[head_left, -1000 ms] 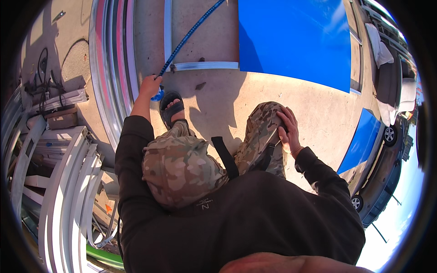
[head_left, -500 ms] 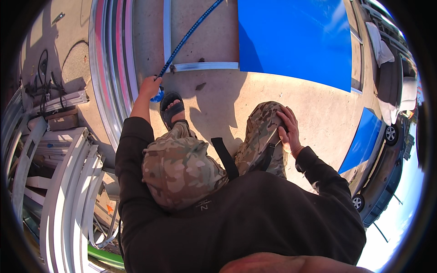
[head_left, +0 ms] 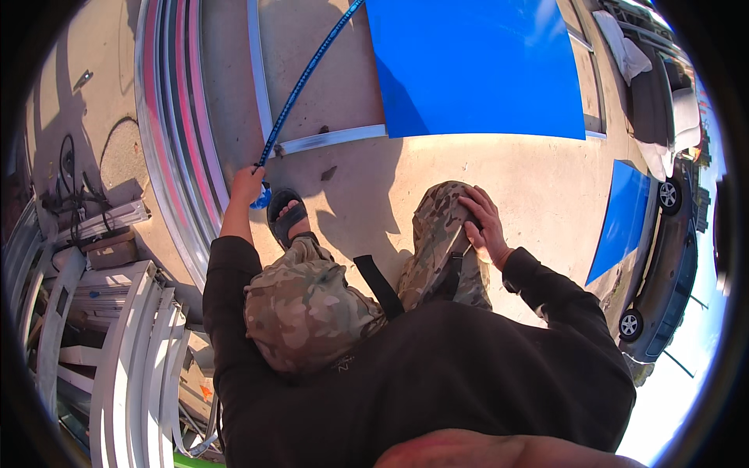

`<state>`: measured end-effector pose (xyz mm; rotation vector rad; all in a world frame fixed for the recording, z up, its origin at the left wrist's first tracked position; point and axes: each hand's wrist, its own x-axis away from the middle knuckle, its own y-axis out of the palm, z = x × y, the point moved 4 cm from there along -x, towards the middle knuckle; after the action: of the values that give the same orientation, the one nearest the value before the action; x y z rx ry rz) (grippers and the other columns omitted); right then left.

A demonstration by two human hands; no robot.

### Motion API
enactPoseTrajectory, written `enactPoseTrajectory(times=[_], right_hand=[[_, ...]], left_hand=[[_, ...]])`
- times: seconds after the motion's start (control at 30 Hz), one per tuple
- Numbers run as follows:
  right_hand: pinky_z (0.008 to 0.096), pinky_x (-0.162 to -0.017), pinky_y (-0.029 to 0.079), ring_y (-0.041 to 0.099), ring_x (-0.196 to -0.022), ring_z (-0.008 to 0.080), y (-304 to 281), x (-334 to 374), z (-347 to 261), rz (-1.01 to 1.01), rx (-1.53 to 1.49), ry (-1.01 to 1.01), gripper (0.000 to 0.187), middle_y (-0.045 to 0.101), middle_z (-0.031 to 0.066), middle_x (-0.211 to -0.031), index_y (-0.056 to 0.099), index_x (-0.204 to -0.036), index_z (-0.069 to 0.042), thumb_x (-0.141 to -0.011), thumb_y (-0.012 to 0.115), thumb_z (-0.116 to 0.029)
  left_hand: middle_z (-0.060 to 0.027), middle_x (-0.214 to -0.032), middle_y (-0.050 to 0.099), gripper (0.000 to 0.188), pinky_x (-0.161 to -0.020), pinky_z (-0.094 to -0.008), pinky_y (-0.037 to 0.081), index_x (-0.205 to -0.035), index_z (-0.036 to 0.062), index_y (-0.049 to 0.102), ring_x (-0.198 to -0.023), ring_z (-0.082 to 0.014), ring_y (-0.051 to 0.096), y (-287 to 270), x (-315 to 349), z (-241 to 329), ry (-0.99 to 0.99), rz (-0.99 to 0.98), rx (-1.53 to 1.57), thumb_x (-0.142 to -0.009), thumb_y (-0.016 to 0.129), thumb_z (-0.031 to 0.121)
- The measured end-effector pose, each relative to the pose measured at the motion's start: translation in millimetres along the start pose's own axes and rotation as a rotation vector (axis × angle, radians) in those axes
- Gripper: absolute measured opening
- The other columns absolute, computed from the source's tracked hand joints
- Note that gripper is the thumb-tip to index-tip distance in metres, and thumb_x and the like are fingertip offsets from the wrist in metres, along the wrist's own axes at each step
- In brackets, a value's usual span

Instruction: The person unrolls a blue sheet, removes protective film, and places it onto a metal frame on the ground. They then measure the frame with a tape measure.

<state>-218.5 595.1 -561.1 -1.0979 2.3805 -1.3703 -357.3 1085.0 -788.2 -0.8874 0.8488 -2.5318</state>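
My left hand (head_left: 248, 186) is closed around a blue tape measure. Its long blue blade (head_left: 303, 89), patterned with small regular marks, rises from the hand and curves away to the upper right, beyond the top of the view. A round blue part (head_left: 262, 196) shows below the fingers, beside my sandalled left foot (head_left: 289, 216). On my bent right knee, in camouflage trousers (head_left: 443, 222), rests my right hand (head_left: 485, 225), empty with fingers stretched out. Ahead, a large glossy blue panel (head_left: 480, 70) lies over a pale metal frame (head_left: 331, 140) on the ground.
Long metal profiles (head_left: 168, 101), some with pink strips, run along my left. Further left are stacked white profiles (head_left: 129, 359) and black cables (head_left: 70, 187). At the right lie a smaller blue sheet (head_left: 620, 221) and a parked dark car (head_left: 665, 269).
The view has swung slightly, so the panel and frame sit further left. My left hand still grips the tape measure, and my right hand stays on the knee.
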Motion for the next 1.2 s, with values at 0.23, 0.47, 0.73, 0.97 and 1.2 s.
enactPoseTrajectory(times=[0.23, 0.47, 0.73, 0.97, 1.2], right_hand=[[0.0479, -0.108, 0.024, 0.031, -0.132, 0.0350, -4.9, 5.1, 1.7, 0.027, 0.020, -0.036, 0.049, 0.041, 0.0133, -0.139, 0.053, -0.124, -0.010, -0.078, 0.053, -0.026], [0.0490, -0.107, 0.024, 0.032, -0.131, 0.0335, -6.9, 12.0, 3.1, 0.050, 0.004, -0.018, 0.048, 0.042, 0.0125, -0.137, 0.055, -0.123, -0.012, -0.077, 0.054, -0.027], [0.0493, -0.107, 0.024, 0.031, -0.132, 0.0327, -8.9, 20.5, 3.8, 0.093, 0.010, -0.008, 0.049, 0.041, 0.0113, -0.139, 0.053, -0.125, -0.012, -0.079, 0.053, -0.026], [0.0495, -0.107, 0.025, 0.031, -0.132, 0.0314, -13.4, 21.3, -1.7, 0.094, 0.001, -0.005, 0.048, 0.041, 0.0101, -0.139, 0.052, -0.125, -0.012, -0.079, 0.052, -0.026], [0.0494, -0.107, 0.024, 0.031, -0.132, 0.0316, -15.3, 21.6, -5.2, 0.102, -0.002, 0.016, 0.047, 0.041, 0.0113, -0.138, 0.054, -0.123, -0.011, -0.078, 0.053, -0.026]], left_hand=[[-0.0208, -0.080, 0.065, 0.034, -0.072, -0.0409, 0.047, -0.087, -0.0016, 0.066, -0.079, -0.0342, 0.064, 1.2, -2.2, -0.9, -0.022, -0.008, 0.011, -0.085, 0.054, 0.031], [-0.0218, -0.084, 0.065, 0.034, -0.076, -0.0416, 0.047, -0.090, 0.0006, 0.068, -0.083, -0.0358, 0.063, -1.3, -7.3, -9.5, -0.072, -0.008, -0.048, -0.085, 0.055, 0.031], [-0.0233, -0.083, 0.065, 0.035, -0.077, -0.0427, 0.047, -0.089, -0.0010, 0.068, -0.083, -0.0367, 0.063, 1.7, -15.3, -16.9, -0.077, -0.007, -0.032, -0.082, 0.056, 0.032], [-0.0117, -0.080, 0.066, 0.027, -0.071, -0.0337, 0.046, -0.091, 0.0007, 0.069, -0.077, -0.0211, 0.062, -5.5, 12.8, 15.2, -0.223, -0.182, 0.174, -0.087, 0.056, 0.024], [-0.0044, -0.084, 0.063, 0.025, -0.070, -0.0288, 0.046, -0.103, 0.0035, 0.065, -0.075, -0.0143, 0.058, 0.7, 35.7, 55.6, -0.260, -0.496, 0.380, -0.093, 0.050, 0.022]])
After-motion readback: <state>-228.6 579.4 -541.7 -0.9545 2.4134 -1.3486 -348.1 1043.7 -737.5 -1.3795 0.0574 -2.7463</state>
